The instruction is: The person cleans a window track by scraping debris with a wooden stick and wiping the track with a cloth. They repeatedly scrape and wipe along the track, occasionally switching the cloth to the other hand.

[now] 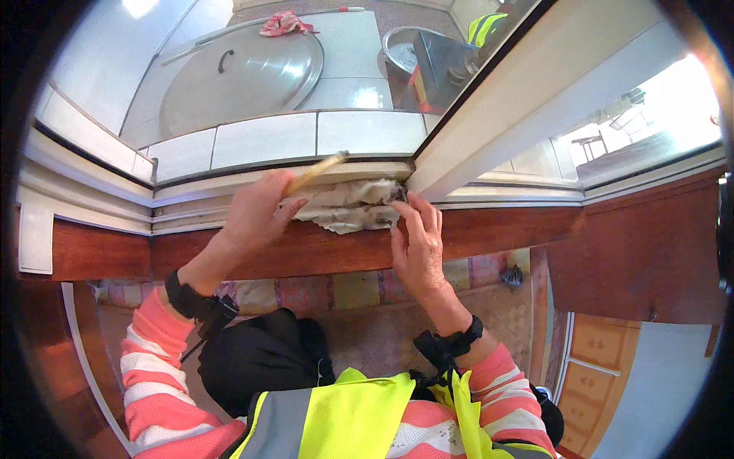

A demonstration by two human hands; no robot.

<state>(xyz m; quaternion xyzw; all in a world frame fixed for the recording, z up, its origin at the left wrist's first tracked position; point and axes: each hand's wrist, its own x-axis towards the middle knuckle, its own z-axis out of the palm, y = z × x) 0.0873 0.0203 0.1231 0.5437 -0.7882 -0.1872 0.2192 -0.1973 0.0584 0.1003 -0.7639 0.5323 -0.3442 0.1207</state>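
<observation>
My left hand (261,209) is closed around a slim wooden-looking stick or handle (318,172) with a dark tip, which points up and to the right over the window track. A wet, dirt-stained whitish cloth (344,209) lies bunched in the track of the white sliding window frame (189,203) and hangs a little over its edge. With bent fingers, my right hand (421,235) touches the cloth's right end, beside the foot of the sliding sash (447,166). Whether those fingers pinch the cloth cannot be told.
Beyond the frame are a white tiled ledge (367,129), a large round metal lid (246,74), a red-and-white cloth (284,24) and a metal pot (401,49). A reddish-brown wooden sill (344,249) runs below the track. A wooden cabinet panel (636,246) stands at right.
</observation>
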